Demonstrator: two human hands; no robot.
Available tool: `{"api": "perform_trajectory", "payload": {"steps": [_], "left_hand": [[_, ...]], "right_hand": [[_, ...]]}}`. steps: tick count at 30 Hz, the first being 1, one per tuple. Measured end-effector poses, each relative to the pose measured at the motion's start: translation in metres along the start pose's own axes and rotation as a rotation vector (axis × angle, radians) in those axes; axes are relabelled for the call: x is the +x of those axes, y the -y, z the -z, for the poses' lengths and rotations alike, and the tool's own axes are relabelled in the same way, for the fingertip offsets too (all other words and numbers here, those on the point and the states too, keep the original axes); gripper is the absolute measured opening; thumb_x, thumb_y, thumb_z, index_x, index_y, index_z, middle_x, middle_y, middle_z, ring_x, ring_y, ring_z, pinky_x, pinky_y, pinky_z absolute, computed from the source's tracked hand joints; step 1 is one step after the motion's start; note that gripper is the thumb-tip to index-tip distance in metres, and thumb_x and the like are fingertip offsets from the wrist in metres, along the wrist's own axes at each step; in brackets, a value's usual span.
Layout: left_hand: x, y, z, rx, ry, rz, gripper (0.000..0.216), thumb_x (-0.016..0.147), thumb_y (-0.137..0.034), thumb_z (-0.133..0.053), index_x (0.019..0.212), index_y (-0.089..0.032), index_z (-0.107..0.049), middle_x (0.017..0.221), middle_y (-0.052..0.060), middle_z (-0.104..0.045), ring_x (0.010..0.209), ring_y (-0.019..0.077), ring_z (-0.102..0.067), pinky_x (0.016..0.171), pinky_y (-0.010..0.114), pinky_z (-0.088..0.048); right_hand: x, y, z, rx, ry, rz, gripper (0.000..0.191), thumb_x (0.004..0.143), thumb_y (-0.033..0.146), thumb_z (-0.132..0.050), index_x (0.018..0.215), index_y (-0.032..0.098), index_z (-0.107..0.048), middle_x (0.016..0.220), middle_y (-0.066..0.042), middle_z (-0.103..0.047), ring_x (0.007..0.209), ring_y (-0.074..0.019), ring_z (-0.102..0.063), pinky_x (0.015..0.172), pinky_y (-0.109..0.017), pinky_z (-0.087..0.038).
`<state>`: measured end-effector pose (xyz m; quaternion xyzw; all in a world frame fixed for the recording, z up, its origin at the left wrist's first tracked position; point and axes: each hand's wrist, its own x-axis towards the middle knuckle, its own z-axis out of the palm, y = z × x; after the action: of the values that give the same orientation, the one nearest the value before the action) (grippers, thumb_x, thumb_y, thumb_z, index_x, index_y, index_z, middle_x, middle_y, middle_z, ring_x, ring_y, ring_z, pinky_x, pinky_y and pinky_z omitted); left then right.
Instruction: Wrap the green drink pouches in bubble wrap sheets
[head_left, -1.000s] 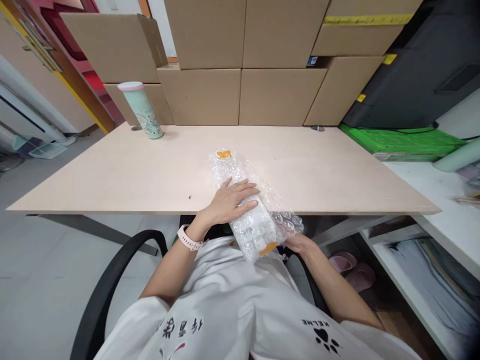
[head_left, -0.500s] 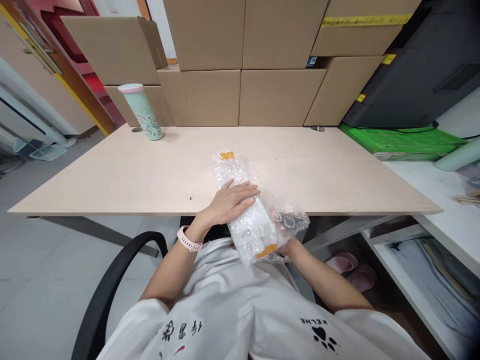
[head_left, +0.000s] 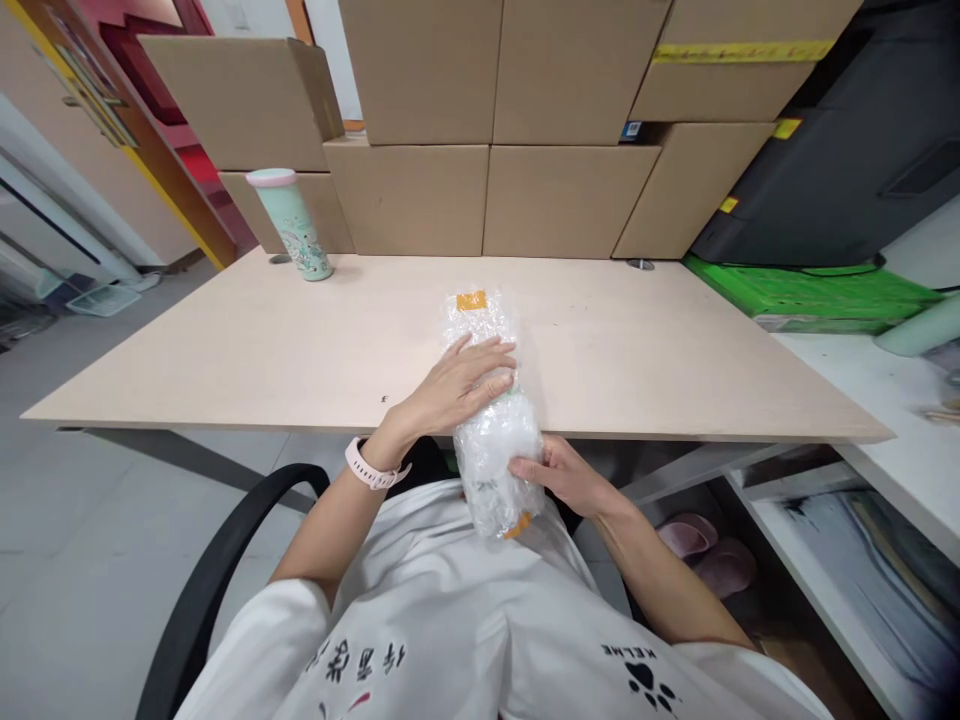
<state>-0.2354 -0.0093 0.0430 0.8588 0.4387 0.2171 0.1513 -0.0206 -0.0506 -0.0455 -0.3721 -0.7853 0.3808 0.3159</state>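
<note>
A long package in clear bubble wrap (head_left: 497, 435) lies across the front edge of the table, its near end hanging over my lap. Orange tape (head_left: 471, 300) marks its far end, and another bit of orange tape shows at the near end. What is inside looks white; its kind is hidden by the wrap. My left hand (head_left: 466, 385) rests flat on top of the package with fingers stretched out, a pink band on the wrist. My right hand (head_left: 566, 475) grips the package's right side, thumb on top and fingers partly hidden beneath.
Cardboard boxes (head_left: 409, 200) stand stacked along the back of the wooden table (head_left: 645, 350). A mint tumbler (head_left: 296, 225) stands at the back left. To the right are a green pack (head_left: 817, 295) and a dark case (head_left: 817, 170). A black chair armrest (head_left: 217, 570) is at my left.
The loose bubble wrap on the right is now folded against the package. My right hand has come up from underneath to its right side. My left hand stays on top.
</note>
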Motion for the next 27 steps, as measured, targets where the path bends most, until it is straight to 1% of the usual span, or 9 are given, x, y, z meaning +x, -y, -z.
{"api": "perform_trajectory", "payload": {"steps": [4, 7, 11, 14, 18, 20, 23, 25, 27], "left_hand": [[-0.007, 0.003, 0.011, -0.002, -0.029, 0.067, 0.054, 0.101, -0.056, -0.026, 0.152, -0.039, -0.035, 0.154, -0.004, -0.047, 0.15, 0.0293, -0.034, 0.126, 0.061, -0.02], [-0.022, 0.003, 0.01, -0.052, 0.012, 0.051, 0.058, 0.101, -0.057, -0.027, 0.156, -0.041, -0.023, 0.151, 0.0, -0.051, 0.147, 0.0324, -0.038, 0.119, 0.065, -0.033], [-0.049, -0.012, -0.009, -0.106, -0.042, 0.058, 0.07, 0.097, -0.061, -0.038, 0.157, -0.041, -0.009, 0.152, 0.003, -0.049, 0.142, 0.0367, -0.045, 0.112, 0.068, -0.041], [-0.058, -0.03, -0.029, -0.114, -0.1, 0.072, 0.074, 0.098, -0.061, -0.039, 0.157, -0.042, 0.001, 0.152, 0.002, -0.048, 0.138, 0.0334, -0.05, 0.114, 0.066, -0.041], [-0.048, -0.038, -0.046, -0.168, -0.181, 0.146, 0.061, 0.105, -0.046, -0.023, 0.157, -0.039, 0.007, 0.151, 0.006, -0.049, 0.128, 0.0246, -0.06, 0.111, 0.055, -0.048], [-0.038, -0.03, -0.049, -0.177, -0.23, 0.185, 0.055, 0.106, -0.04, -0.013, 0.157, -0.036, 0.007, 0.149, 0.009, -0.05, 0.125, 0.022, -0.062, 0.109, 0.053, -0.049], [-0.022, -0.013, -0.049, -0.085, -0.289, 0.197, 0.054, 0.105, -0.039, -0.013, 0.158, -0.035, -0.001, 0.149, 0.009, -0.051, 0.133, 0.024, -0.055, 0.115, 0.056, -0.041], [-0.014, -0.004, -0.049, -0.038, -0.294, 0.194, 0.054, 0.105, -0.041, -0.02, 0.157, -0.035, -0.01, 0.152, 0.008, -0.048, 0.143, 0.0267, -0.044, 0.12, 0.059, -0.032], [-0.009, 0.0, -0.048, -0.005, -0.285, 0.206, 0.053, 0.104, -0.043, -0.025, 0.156, -0.034, -0.019, 0.156, 0.007, -0.043, 0.15, 0.0291, -0.031, 0.124, 0.062, -0.022]], "right_hand": [[-0.006, 0.0, 0.007, 0.299, 0.073, -0.08, 0.043, 0.084, 0.065, -0.06, 0.084, 0.024, -0.073, 0.08, -0.002, -0.076, 0.072, -0.0248, -0.073, 0.061, -0.039, -0.063], [-0.011, 0.001, 0.009, 0.33, 0.004, -0.056, 0.036, 0.084, 0.059, -0.064, 0.079, 0.024, -0.072, 0.078, -0.002, -0.075, 0.072, -0.0255, -0.072, 0.065, -0.041, -0.063], [-0.015, 0.007, 0.007, 0.224, -0.172, -0.006, 0.038, 0.083, 0.062, -0.063, 0.081, 0.025, -0.072, 0.076, -0.003, -0.074, 0.073, -0.0265, -0.071, 0.063, -0.042, -0.062], [-0.014, 0.016, 0.004, 0.082, -0.35, 0.006, 0.043, 0.08, 0.067, -0.062, 0.082, 0.026, -0.071, 0.069, -0.005, -0.07, 0.071, -0.0278, -0.069, 0.055, -0.04, -0.059], [-0.009, 0.028, 0.008, -0.009, -0.391, -0.005, 0.034, 0.084, 0.059, -0.064, 0.087, 0.026, -0.069, 0.067, -0.002, -0.067, 0.061, -0.0231, -0.064, 0.05, -0.036, -0.055], [-0.007, 0.032, 0.014, -0.157, -0.52, -0.003, 0.032, 0.085, 0.056, -0.066, 0.091, 0.025, -0.066, 0.07, -0.001, -0.066, 0.06, -0.0206, -0.062, 0.054, -0.036, -0.056], [0.0, 0.033, 0.023, -0.442, -0.727, 0.07, 0.044, 0.085, 0.056, -0.067, 0.115, 0.025, -0.062, 0.101, -0.009, -0.07, 0.091, -0.0286, -0.068, 0.081, -0.047, -0.058], [0.008, 0.033, 0.026, -0.547, -0.646, 0.151, 0.054, 0.088, 0.052, -0.065, 0.134, 0.026, -0.053, 0.133, -0.014, -0.061, 0.125, -0.034, -0.057, 0.103, -0.053, -0.049], [0.019, 0.03, 0.027, -0.605, -0.46, 0.224, 0.062, 0.091, 0.047, -0.063, 0.147, 0.029, -0.041, 0.153, -0.011, -0.045, 0.145, -0.0338, -0.038, 0.116, -0.056, -0.038]]}}
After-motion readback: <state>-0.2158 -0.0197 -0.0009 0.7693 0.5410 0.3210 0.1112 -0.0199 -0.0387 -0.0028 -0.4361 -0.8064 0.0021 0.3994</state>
